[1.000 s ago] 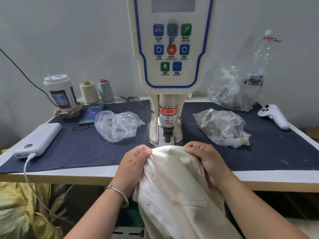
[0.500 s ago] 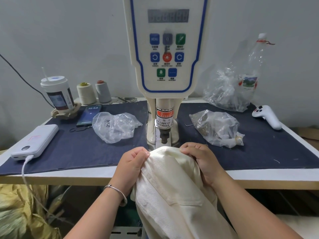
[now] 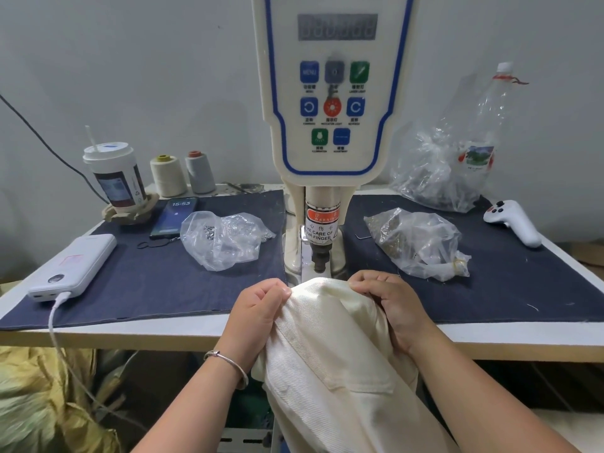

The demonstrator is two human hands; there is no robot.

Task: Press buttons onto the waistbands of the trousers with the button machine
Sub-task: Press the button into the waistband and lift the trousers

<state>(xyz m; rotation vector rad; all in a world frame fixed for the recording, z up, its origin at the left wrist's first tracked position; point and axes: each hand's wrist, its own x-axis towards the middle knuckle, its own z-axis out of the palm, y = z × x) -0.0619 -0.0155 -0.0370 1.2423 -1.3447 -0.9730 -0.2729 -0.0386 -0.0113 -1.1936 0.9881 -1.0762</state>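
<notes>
A grey wall (image 3: 130, 76) backs a white table (image 3: 163, 331) covered with dark blue cloth (image 3: 147, 282). The button machine (image 3: 330, 125) stands at centre. Cream trousers (image 3: 333, 371) hang over the front edge, waistband beneath the press head. The left hand (image 3: 258, 308) and right hand (image 3: 389, 302) each pinch the fabric. The display digits are unreadable; the clear bags' (image 3: 225, 240) contents are indistinct.

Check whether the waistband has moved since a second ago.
No. The waistband sits just in front of the press head, as before; only the camera shifted.
</notes>
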